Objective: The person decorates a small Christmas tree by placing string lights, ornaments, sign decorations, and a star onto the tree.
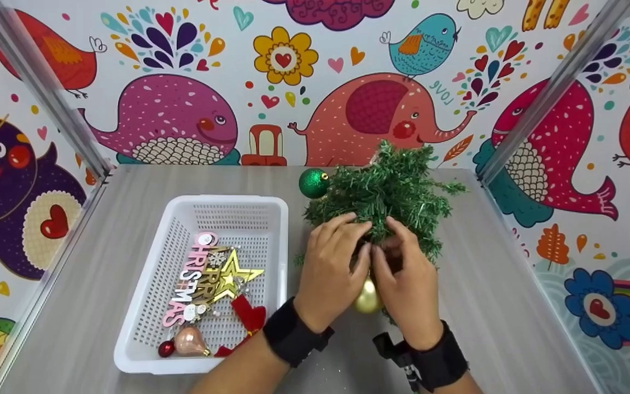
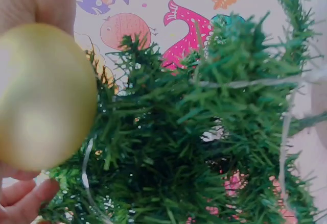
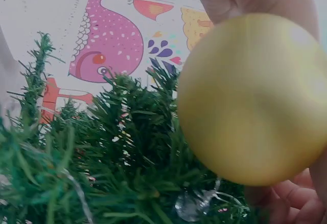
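A small green artificial Christmas tree [image 1: 389,191] stands on the table. Low on its near side hangs a gold Christmas ball [image 1: 368,298], large and shiny in both wrist views. My left hand [image 1: 334,262] and right hand [image 1: 408,279] meet just above the ball, against the branches. Their fingers are curled in, thumb tips almost together, holding the ball by its top; its hanging loop is hidden by the fingers. In the right wrist view a clear bulb [image 3: 191,206] on a thin wire shows among the needles. A glittery green ball [image 1: 313,183] is at the tree's left side.
Left of the tree sits a white plastic basket [image 1: 145,262]. In it lie a gold star [image 1: 231,278], a Christmas letter sign [image 1: 188,284], a rose-gold ornament [image 1: 190,342], a small red ball [image 1: 166,348] and red ribbon [image 1: 249,314]. Patterned walls with metal posts enclose the table.
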### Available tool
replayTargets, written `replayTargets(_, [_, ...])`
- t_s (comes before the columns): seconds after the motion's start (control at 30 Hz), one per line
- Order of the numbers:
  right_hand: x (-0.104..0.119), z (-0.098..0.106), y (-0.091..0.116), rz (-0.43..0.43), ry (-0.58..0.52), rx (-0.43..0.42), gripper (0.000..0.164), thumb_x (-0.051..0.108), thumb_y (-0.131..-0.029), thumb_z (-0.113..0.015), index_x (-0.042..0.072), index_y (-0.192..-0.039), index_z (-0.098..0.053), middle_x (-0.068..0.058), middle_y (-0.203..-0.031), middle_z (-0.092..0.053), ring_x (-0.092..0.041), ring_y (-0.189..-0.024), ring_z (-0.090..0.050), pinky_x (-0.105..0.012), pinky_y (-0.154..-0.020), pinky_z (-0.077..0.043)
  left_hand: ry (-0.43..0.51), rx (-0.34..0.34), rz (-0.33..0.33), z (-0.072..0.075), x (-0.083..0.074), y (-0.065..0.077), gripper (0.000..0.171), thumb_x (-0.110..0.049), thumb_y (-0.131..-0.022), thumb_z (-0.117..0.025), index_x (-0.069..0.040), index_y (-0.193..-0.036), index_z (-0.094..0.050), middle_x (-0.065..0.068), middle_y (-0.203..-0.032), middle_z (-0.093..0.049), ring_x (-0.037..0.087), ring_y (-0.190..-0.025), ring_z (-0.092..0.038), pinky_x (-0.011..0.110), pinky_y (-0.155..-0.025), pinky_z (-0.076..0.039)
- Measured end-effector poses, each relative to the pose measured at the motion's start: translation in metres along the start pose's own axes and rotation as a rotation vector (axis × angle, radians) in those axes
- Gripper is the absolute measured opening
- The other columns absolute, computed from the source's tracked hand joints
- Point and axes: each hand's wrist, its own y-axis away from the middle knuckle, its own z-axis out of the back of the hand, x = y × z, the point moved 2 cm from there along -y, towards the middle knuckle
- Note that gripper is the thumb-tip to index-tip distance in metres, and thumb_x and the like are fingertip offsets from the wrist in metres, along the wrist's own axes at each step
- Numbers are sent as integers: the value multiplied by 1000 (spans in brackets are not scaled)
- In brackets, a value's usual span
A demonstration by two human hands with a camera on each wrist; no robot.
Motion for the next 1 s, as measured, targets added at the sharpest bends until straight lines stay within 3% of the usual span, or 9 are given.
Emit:
replayTargets(0.3, [1,0,3,28,-103,-11,58,5,-92,-61,10,-145,-38,-3,-95,-61,-5,-69,-52,-18,-61,-41,42,-99,-62,8,-1,11,23,-13,-88,-64,-9,-111,-66,6,-118,-64,23,-122,-53,36,-106,-39])
replayTargets(0.43, [-3,1,8,48,-132,-16,54,7,-94,-58,12,-145,-39,-3,-101,-60,-6,-74,-51,-21,-66,-39,51,-94,-52,14,0,19,24,-13,-89,-63,-9,-112,-65,8,-122,-61,23,-115,-55,34,-98,-45])
replayTargets(0.6, [-8,7,21,94,-169,-138,46,3,-94,-56,5,-139,-46,-7,-107,-60,-11,-90,-51,-24,-77,-36,85,-62,-15,24,11,30,26,-12,-86,-65,-8,-112,-65,8,-118,-61,20,-107,-58,31,-93,-47])
replayTargets(0.7, [3,19,30,121,-232,-245,37,-2,-93,-55,-7,-130,-51,-16,-97,-58,-14,-89,-50,-26,-78,-37,46,-17,6,37,27,37,25,-13,-86,-65,-6,-110,-66,8,-114,-64,19,-106,-60,31,-95,-48])
replayTargets(0.8, [3,28,47,125,-280,-321,30,-6,-91,-55,-17,-119,-53,-19,-88,-56,-12,-82,-48,-21,-75,-37,-37,39,43,56,54,47,25,-14,-86,-66,-6,-110,-66,9,-112,-66,19,-106,-61,31,-95,-49])
replayTargets(0.9, [-12,30,69,46,-293,-308,26,-14,-87,-54,-19,-112,-56,-17,-82,-57,-8,-75,-49,-17,-70,-39,-119,136,135,79,85,59,28,-16,-87,-67,-7,-113,-65,9,-114,-65,21,-109,-61,33,-96,-49])
replayTargets(1.0, [-30,27,91,-109,-246,-248,29,-22,-82,-55,-15,-109,-59,-13,-80,-59,-6,-71,-50,-15,-66,-39,-169,285,281,103,112,71,33,-19,-88,-68,-8,-119,-63,8,-117,-63,22,-110,-60,37,-94,-50])
